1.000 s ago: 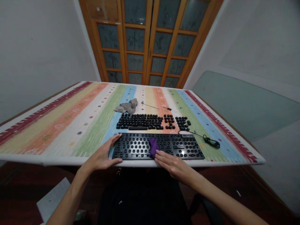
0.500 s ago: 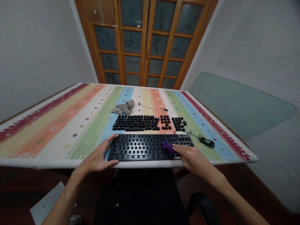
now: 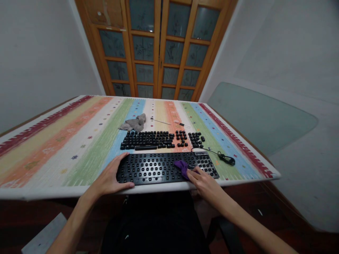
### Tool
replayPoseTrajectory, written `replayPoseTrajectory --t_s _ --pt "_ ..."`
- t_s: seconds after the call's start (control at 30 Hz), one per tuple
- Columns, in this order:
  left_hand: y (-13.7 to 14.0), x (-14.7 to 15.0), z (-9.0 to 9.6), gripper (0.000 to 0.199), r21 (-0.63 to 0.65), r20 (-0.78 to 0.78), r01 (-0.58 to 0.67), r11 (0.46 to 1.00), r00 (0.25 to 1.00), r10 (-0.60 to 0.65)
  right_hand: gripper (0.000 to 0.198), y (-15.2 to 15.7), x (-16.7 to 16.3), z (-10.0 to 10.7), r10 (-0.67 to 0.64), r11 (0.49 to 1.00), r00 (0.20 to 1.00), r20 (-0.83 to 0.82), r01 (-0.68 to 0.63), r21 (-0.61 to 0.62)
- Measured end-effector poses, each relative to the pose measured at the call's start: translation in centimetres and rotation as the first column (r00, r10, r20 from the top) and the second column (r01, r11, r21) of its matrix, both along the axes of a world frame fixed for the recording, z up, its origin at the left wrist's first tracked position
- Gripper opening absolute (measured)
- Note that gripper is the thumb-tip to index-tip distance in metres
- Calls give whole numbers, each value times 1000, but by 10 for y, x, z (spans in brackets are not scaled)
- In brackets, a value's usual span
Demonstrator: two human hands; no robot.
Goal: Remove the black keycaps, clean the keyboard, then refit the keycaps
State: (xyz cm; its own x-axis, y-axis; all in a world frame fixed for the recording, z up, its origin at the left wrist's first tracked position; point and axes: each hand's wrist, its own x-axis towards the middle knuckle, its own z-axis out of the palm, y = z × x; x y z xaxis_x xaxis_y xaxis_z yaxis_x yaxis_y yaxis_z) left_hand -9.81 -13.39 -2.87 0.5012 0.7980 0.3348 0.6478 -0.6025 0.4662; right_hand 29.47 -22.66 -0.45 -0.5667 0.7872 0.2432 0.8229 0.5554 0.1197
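A black keyboard (image 3: 164,167) with its keycaps off lies along the near edge of the table, its key posts bare. My left hand (image 3: 109,178) braces its left end, with the fingers at the far corner and the thumb along the front edge. On the right part of the keyboard, my right hand (image 3: 202,179) is closed on a bunched purple cloth (image 3: 182,167) that rests against the posts. Just behind the keyboard, the loose black keycaps (image 3: 148,138) sit in rows, grouped in keyboard layout.
A crumpled grey cloth (image 3: 134,123) lies behind the keycaps. To its right are a thin rod (image 3: 161,121) and a small dark-handled tool (image 3: 181,124). The coiled cable (image 3: 226,158) lies to the right. A striped cloth (image 3: 87,141) covers the table.
The view has turned slightly to the right. My right hand has drawn the purple cloth a little left on the keyboard, its fingers now more bunched. My left hand keeps its place on the keyboard.
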Motion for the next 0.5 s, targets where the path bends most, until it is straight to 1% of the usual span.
replayPoseTrajectory --t_s 0.1,0.17,0.23,0.27,0.33,0.4,0.43,0.5 --pt "0 0 0 107 12 9 1 1000 1000 -1 37 1 8 10 -30 999 1000 -4 30 16" --pt "0 1 0 106 6 13 -5 1000 1000 5 32 2 9 14 -85 995 994 -76 88 42" --pt "0 1 0 105 -4 18 -8 1000 1000 8 30 1 8 14 -97 989 977 -188 116 91" --pt "0 1 0 105 -7 21 -7 1000 1000 7 31 0 7 12 -69 990 970 -232 96 105" --pt "0 1 0 105 -3 27 -3 1000 1000 3 39 -3 6 4 31 995 964 -263 -6 95" --pt "0 0 -1 105 10 19 -1 1000 1000 1 50 -7 7 -6 125 992 966 -228 -113 63" --pt "1 0 -1 106 15 10 0 1000 1000 0 54 -9 9 -10 153 988 966 -207 -145 51" --pt "1 -1 -2 106 21 -7 0 1000 1000 0 60 -14 15 -15 173 985 969 -177 -167 47"
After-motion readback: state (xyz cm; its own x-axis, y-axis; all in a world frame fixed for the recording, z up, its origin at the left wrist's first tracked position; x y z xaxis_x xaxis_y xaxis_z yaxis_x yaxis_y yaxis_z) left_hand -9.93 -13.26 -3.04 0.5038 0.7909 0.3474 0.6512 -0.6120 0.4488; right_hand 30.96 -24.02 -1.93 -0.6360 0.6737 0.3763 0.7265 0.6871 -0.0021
